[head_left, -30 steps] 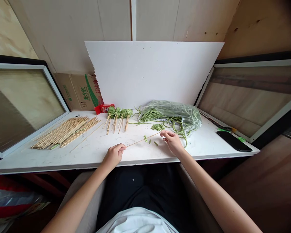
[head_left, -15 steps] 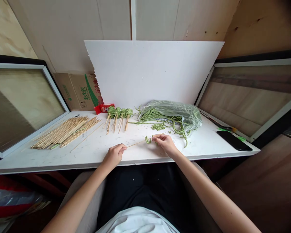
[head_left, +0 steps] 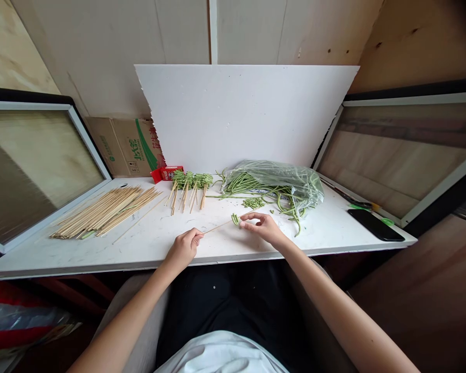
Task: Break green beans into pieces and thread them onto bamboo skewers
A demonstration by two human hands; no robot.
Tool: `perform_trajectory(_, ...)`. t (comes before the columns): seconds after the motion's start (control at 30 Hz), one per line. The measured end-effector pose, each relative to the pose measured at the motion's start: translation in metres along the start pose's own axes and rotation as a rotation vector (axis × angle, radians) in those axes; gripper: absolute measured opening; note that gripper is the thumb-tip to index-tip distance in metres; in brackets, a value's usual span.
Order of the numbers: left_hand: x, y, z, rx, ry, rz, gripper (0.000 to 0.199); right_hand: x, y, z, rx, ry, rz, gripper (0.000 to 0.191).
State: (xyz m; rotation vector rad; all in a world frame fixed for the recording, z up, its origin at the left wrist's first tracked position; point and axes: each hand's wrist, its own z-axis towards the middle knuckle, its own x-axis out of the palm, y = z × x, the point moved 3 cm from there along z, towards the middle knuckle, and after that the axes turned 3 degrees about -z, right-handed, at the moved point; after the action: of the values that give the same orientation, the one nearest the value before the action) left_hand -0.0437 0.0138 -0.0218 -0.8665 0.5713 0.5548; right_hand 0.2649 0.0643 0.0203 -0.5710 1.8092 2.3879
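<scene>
My left hand [head_left: 183, 247] pinches the near end of a thin bamboo skewer [head_left: 216, 228] just above the white table [head_left: 147, 243]. A few short green bean pieces [head_left: 235, 219] sit on the skewer. My right hand [head_left: 263, 227] holds the skewer's far end right beside those pieces, fingers closed on it. A small pile of cut bean pieces [head_left: 253, 203] lies just beyond my right hand. Behind it, long green beans spill from a clear plastic bag [head_left: 274, 184].
A heap of bare skewers [head_left: 104, 211] lies at the left. Several finished bean skewers [head_left: 188, 187] lie at the back centre by a red packet [head_left: 166, 173]. A black phone [head_left: 375, 225] and scissors [head_left: 359, 205] lie at the right. A white board [head_left: 241, 114] leans behind.
My right hand moved left along the skewer, from its far tip to the bean pieces, and the pieces now sit closer together. My left hand stayed put.
</scene>
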Motion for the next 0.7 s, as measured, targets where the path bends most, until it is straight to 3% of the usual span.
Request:
perform_trajectory(0.2,-0.002,-0.001,0.002,-0.039,-0.033,-0.017,0.022,-0.029,-0.012,0.006,-0.079,-0.097,-0.357,0.019)
perform_trajectory(0.4,-0.002,0.000,0.002,-0.053,-0.034,-0.011,0.022,-0.017,-0.020,0.000,-0.127,-0.118,-0.587,0.017)
perform_trajectory(0.57,-0.001,0.000,0.001,-0.027,-0.032,-0.009,0.023,-0.021,-0.022,0.003,-0.086,-0.107,-0.491,0.017)
perform_trajectory(0.7,-0.001,0.000,0.001,-0.020,-0.036,-0.005,0.023,-0.034,-0.027,0.008,0.010,-0.119,-0.153,0.033)
